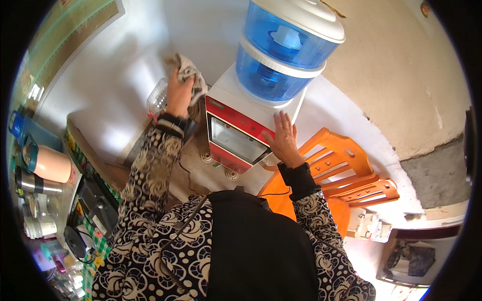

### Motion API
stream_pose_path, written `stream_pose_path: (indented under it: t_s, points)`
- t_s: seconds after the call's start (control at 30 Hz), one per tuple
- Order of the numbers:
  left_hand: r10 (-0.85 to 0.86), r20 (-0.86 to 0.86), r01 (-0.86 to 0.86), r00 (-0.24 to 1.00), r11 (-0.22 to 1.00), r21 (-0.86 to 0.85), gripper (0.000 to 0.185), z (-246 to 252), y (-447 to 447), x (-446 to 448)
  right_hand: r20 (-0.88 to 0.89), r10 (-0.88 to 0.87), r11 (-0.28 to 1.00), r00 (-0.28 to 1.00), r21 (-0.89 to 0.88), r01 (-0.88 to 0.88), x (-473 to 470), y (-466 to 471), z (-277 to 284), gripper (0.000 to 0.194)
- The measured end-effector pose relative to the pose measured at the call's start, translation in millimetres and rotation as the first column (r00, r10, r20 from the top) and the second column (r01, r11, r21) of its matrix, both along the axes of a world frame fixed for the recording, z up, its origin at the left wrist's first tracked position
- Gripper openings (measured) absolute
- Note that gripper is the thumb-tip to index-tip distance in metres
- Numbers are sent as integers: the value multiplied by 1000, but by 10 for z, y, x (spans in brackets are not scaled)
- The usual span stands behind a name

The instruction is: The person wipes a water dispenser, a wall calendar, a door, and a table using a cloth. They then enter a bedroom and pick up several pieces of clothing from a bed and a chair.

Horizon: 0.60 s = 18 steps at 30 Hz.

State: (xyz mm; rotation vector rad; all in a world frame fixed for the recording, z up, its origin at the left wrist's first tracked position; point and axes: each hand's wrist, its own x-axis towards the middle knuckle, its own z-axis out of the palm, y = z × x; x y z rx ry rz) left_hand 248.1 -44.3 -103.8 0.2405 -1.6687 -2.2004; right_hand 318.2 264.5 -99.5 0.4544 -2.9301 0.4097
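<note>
A crumpled grey-beige cloth (192, 77) is gripped in my left hand (180, 93), held up to the left of a red-and-white water dispenser (241, 124). Just behind that wrist is a clear plastic bottle (157, 97). My right hand (285, 140) rests with fingers spread on the dispenser's front right top corner and holds nothing. On top of the dispenser stands a blue two-tier water filter bucket (280, 52) with a white lid (305, 13). The dispenser's front has a glass-windowed door (237, 139).
Orange wooden chairs (335, 161) stand close on the right. At left, a table with a green checked cloth (90, 233) carries a peach-coloured jug (51, 163), a blue pitcher (32, 129), a steel flask (39, 183) and a black appliance (98, 205). A thin cable (188, 175) hangs near the dispenser.
</note>
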Motion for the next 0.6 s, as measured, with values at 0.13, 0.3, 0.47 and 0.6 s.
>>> stream_pose_path:
  t_s: [0.13, 0.3, 0.47, 0.6]
  points:
    - [33, 77, 45, 996, 570, -821, 28, -148, 168, -420, 80, -16, 982, 997, 187, 1, -18, 46, -173, 91]
    - [-129, -206, -193, 970, 102, -976, 24, -321, 1282, 15, 107, -33, 977, 994, 214, 9, -5, 38, -143, 96]
    - [-284, -306, -215, 909, 308, -927, 27, -343, 1436, 476, 109, 5, 981, 994, 192, -26, 1, 66, -133, 98]
    - [-58, -310, -285, 949, 265, -921, 38, -419, 919, 216, 108, 2, 979, 994, 201, -24, 10, 72, -151, 97]
